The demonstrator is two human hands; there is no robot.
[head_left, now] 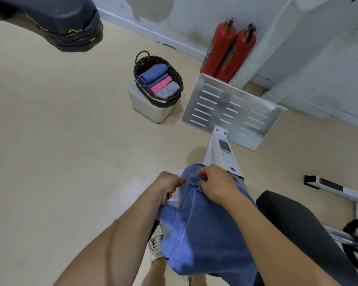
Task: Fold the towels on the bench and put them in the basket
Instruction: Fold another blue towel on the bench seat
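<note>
Terrycloth, soft, light and limp: the blue towel [205,223] hangs at lower centre, its bunched top edge pinched by the left hand [167,186] and right hand [215,184]. It is probably best gripped at the corners. The wicker basket [153,98], upper centre, holds folded towels [157,77].

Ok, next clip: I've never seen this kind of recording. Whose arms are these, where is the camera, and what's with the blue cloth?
There is no machine here: a person wears one wide-angle camera on the head, so you look down along their own bare arms. The left hand and right hand both pinch the top of a blue towel, which hangs below them. At right is the black bench. Further off, a dark basket sits on a white box on the floor and holds folded towels, blue, pink and grey. Two red extinguishers stand by the wall.
</note>
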